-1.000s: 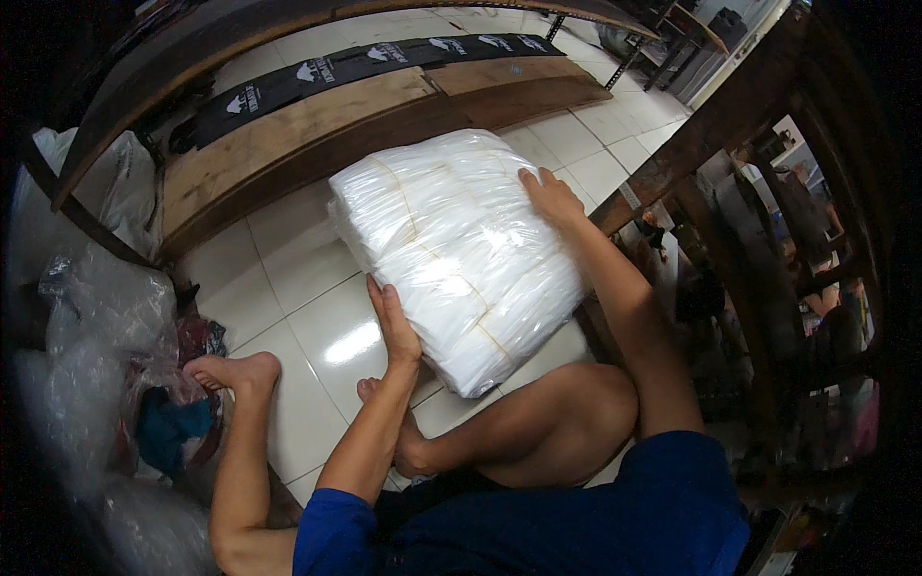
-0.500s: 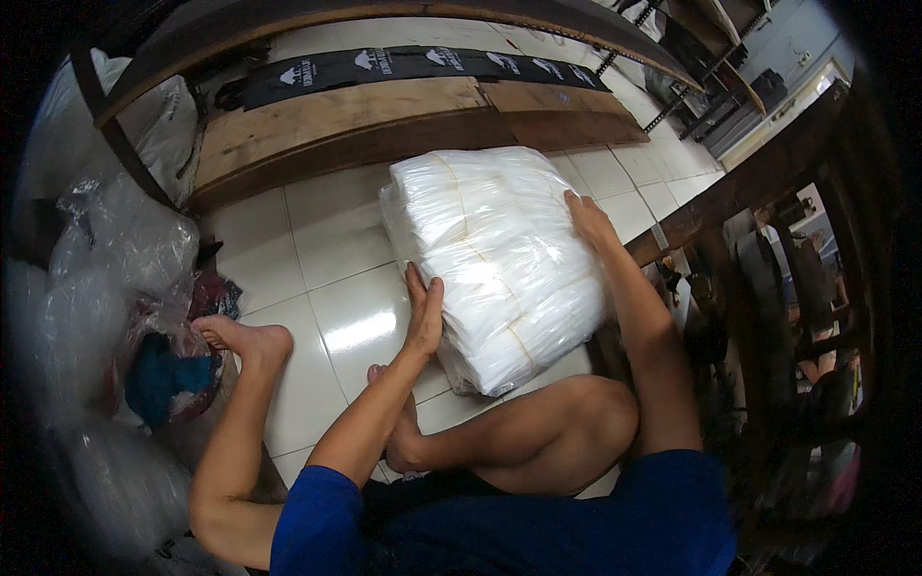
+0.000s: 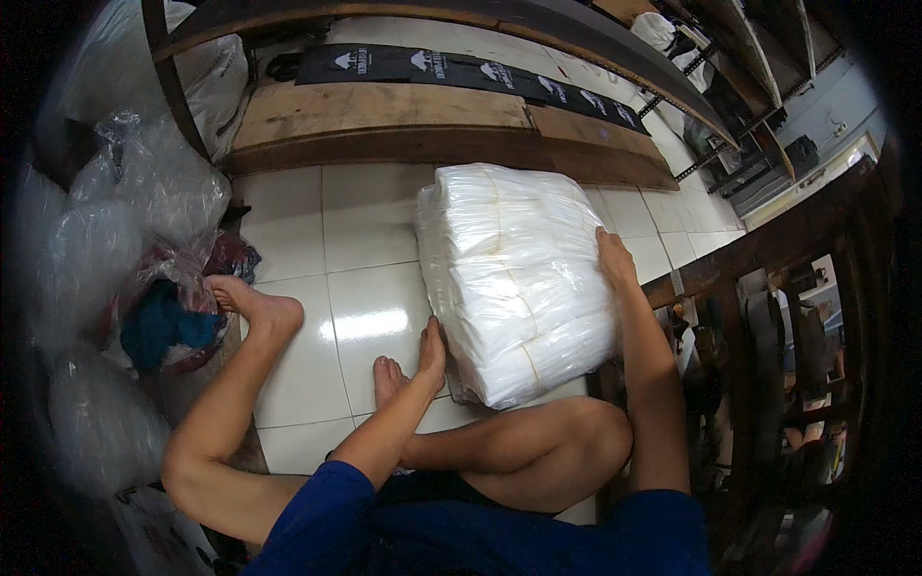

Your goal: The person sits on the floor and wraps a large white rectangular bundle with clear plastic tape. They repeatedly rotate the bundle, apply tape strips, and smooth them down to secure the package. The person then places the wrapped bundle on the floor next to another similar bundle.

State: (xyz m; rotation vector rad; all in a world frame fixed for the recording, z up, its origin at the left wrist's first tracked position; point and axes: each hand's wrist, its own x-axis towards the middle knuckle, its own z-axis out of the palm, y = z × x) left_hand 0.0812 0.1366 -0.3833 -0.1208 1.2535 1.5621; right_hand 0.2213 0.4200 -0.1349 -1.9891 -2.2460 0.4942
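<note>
A thick stack of white plastic bags (image 3: 523,278), tied with thin yellowish bands and wrapped in clear film, rests on the tiled floor in front of me. My left hand (image 3: 434,355) is at its lower left side, fingers stretched out and pointing away from me; whether they touch the film I cannot tell. Against the upper right side of the stack lies my right hand (image 3: 616,257), its fingers extended along the edge and not wrapped round anything. Part of that hand's underside is hidden.
Beyond the stack are low wooden boards (image 3: 384,120) with a black printed strip (image 3: 432,65) behind them, under a dark shelf beam (image 3: 432,12). Clear plastic sacks (image 3: 106,250) and a teal cloth (image 3: 163,326) crowd the left. A dark wooden frame (image 3: 759,245) stands at the right.
My left hand has come down and back along the stack's left side. My right hand stays at the right side. The whole view has shifted, so the stack appears slightly lower and further right.
</note>
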